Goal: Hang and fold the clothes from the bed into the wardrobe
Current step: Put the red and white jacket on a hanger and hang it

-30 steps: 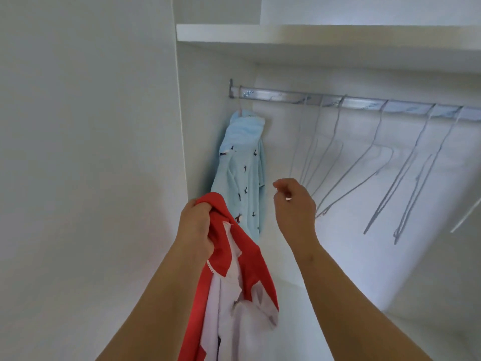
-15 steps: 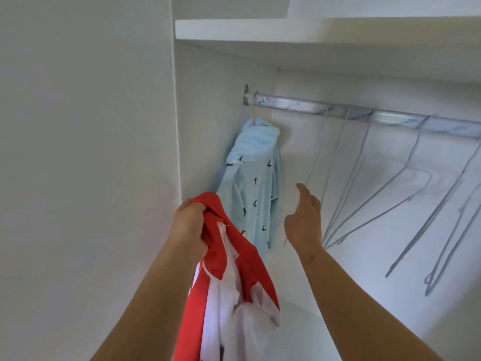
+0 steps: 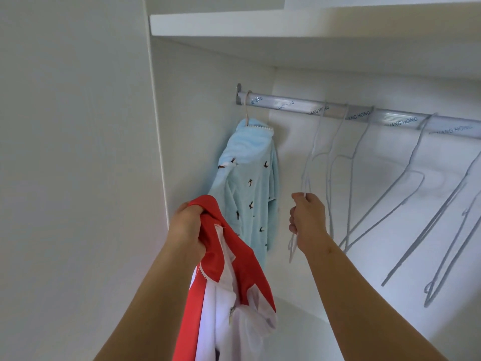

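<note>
Reaches up and forward with left forearm point(image 3: 145, 295) and right forearm point(image 3: 351, 282), both bare, rising from the lower edge of the view to about the same height. Grips a bunched red and white garment point(image 3: 234, 269) in the left hand point(image 3: 188, 227), fingers curled tight round the cloth. Pinches a thin wire hanger point(image 3: 290, 252) in the right hand point(image 3: 307, 220), thumb and fingers curled round it, apart from the left.
</note>
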A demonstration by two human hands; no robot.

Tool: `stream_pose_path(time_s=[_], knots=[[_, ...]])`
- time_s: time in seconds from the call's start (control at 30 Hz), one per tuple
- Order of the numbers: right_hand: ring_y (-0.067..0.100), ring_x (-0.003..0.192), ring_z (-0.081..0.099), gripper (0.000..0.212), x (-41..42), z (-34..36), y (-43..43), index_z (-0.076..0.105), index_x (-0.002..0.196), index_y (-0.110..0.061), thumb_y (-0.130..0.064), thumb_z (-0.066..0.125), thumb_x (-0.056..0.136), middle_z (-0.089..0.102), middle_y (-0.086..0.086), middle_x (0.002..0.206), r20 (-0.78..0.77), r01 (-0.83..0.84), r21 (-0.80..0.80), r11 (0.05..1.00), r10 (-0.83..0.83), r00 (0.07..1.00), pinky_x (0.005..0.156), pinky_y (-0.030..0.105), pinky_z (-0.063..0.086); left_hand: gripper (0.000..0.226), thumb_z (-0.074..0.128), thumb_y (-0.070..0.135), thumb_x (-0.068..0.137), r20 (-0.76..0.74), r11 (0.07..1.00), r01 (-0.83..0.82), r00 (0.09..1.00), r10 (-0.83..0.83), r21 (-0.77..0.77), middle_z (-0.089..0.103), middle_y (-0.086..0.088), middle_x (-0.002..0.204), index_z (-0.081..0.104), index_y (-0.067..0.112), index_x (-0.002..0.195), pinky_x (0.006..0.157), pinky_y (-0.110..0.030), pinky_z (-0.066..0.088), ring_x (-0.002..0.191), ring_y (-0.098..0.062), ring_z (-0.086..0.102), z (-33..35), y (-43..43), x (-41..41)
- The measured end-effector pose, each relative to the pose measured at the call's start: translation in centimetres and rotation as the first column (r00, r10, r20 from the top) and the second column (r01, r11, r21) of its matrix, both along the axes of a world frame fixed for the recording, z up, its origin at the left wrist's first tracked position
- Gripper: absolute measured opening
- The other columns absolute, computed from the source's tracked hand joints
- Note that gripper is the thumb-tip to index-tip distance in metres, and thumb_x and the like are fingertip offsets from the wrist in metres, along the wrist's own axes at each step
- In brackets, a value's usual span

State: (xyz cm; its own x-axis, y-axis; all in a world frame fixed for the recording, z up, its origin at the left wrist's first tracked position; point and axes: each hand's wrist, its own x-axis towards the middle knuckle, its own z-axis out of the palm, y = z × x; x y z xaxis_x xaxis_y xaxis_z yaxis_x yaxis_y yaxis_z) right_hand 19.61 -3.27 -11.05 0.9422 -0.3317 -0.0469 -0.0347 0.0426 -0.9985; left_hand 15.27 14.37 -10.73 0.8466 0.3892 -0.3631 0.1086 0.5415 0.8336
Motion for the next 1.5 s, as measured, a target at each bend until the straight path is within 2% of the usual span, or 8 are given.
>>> stream_pose_path(time_s=[0.23, 0.33, 0.43, 0.63, 0.9, 1.1, 1.23, 1.5], knots=[[0.011, 0.046, 0.024, 0.011, -0.1, 1.2, 0.2, 0.053, 0.088, -0.01, -0.009, 0.043, 0.093, 0.03, 0.003, 0.057, 0.081, -0.022, -0.003, 1.0, 0.022, 0.996, 0.036, 0.018, 0.02, 0.011, 0.053, 0.011, 0.09, -0.011, 0.995, -0.058, 0.998, 0.058, -0.085, 0.058, -0.005, 0.073, 0.058, 0.015, 0.08, 0.054, -0.028, 0.046, 0.063, -0.016, 0.056, -0.2, 0.2, -0.2], [0.008, 0.041, 0.027, 0.023, -0.1, 1.8, 0.6, 0.055, 0.101, 0.006, -0.013, 0.045, 0.094, 0.035, 0.0, 0.053, 0.114, -0.034, -0.01, 0.999, 0.034, 0.993, 0.036, 0.017, 0.024, 0.009, 0.054, 0.012, 0.09, -0.023, 0.994, -0.056, 0.998, 0.054, -0.093, 0.059, -0.005, 0.073, 0.058, 0.014, 0.082, 0.052, -0.027, 0.045, 0.062, -0.016, 0.056, -0.2, 0.5, -0.3], [0.01, 0.045, 0.022, 0.027, -0.2, 1.9, 1.1, 0.053, 0.108, 0.008, -0.016, 0.046, 0.094, 0.03, -0.001, 0.052, 0.142, -0.051, -0.026, 0.998, 0.054, 0.988, 0.04, 0.02, 0.021, 0.012, 0.053, 0.012, 0.09, -0.027, 0.995, -0.054, 0.998, 0.052, -0.087, 0.059, -0.005, 0.073, 0.058, 0.015, 0.08, 0.052, -0.027, 0.044, 0.063, -0.016, 0.057, -0.2, 0.7, -0.2], [0.007, 0.039, 0.027, 0.017, -1.6, 1.2, 1.9, 0.063, 0.08, -0.018, -0.018, 0.053, 0.093, 0.034, -0.011, 0.039, 0.191, -0.064, -0.09, 0.994, 0.081, 0.978, 0.038, 0.019, 0.026, 0.014, 0.052, 0.012, 0.09, -0.047, 0.996, -0.038, 0.998, 0.034, -0.076, 0.058, -0.005, 0.074, 0.056, 0.016, 0.078, 0.055, -0.029, 0.045, 0.065, -0.017, 0.056, -0.3, 1.0, -0.8], [0.008, 0.044, 0.026, 0.022, -6.7, -2.1, 2.5, 0.056, 0.082, 0.005, -0.014, 0.053, 0.092, 0.033, -0.005, 0.048, 0.215, 0.031, -0.193, 0.981, 0.012, 0.976, 0.045, 0.022, 0.025, 0.011, 0.051, 0.01, 0.09, -0.1, 0.996, 0.05, 0.993, -0.058, -0.077, 0.061, -0.003, 0.076, 0.061, 0.015, 0.087, 0.062, -0.029, 0.05, 0.067, -0.015, 0.058, -2.4, 1.2, -2.9], [0.004, 0.041, 0.031, 0.023, -12.9, -4.8, 3.4, 0.055, 0.07, -0.018, -0.013, 0.052, 0.092, 0.036, -0.012, 0.043, 0.295, 0.128, -0.22, 0.967, -0.059, 0.954, 0.042, 0.013, 0.03, 0.012, 0.055, 0.014, 0.089, -0.162, 0.988, 0.154, 0.974, -0.155, -0.017, 0.057, 0.004, 0.04, 0.059, 0.017, 0.077, 0.052, -0.023, 0.045, 0.036, -0.008, 0.054, -4.7, 1.7, -5.4], [0.004, 0.043, 0.03, 0.032, -16.7, -6.3, 3.4, 0.039, 0.06, -0.008, -0.006, 0.055, 0.088, 0.032, -0.01, 0.048, 0.319, 0.234, -0.201, 0.951, -0.163, 0.934, 0.043, 0.012, 0.03, 0.011, 0.057, 0.016, 0.088, -0.198, 0.963, 0.268, 0.945, -0.26, 0.017, 0.06, -0.002, 0.062, 0.058, 0.017, 0.077, 0.052, -0.025, 0.045, 0.054, -0.014, 0.056, -5.9, 1.2, -7.0], [0.005, 0.04, 0.03, 0.049, -21.7, -6.8, 1.7, 0.027, 0.053, -0.021, -0.013, 0.058, 0.09, 0.031, -0.01, 0.04, 0.36, 0.287, -0.36, 0.887, -0.152, 0.92, 0.043, 0.009, 0.028, 0.005, 0.059, 0.013, 0.085, -0.17, 0.885, 0.446, 0.89, -0.423, 0.133, 0.061, -0.006, 0.077, 0.061, 0.017, 0.081, 0.073, -0.034, 0.05, 0.072, -0.021, 0.058, -6.2, -1.6, -9.3]])
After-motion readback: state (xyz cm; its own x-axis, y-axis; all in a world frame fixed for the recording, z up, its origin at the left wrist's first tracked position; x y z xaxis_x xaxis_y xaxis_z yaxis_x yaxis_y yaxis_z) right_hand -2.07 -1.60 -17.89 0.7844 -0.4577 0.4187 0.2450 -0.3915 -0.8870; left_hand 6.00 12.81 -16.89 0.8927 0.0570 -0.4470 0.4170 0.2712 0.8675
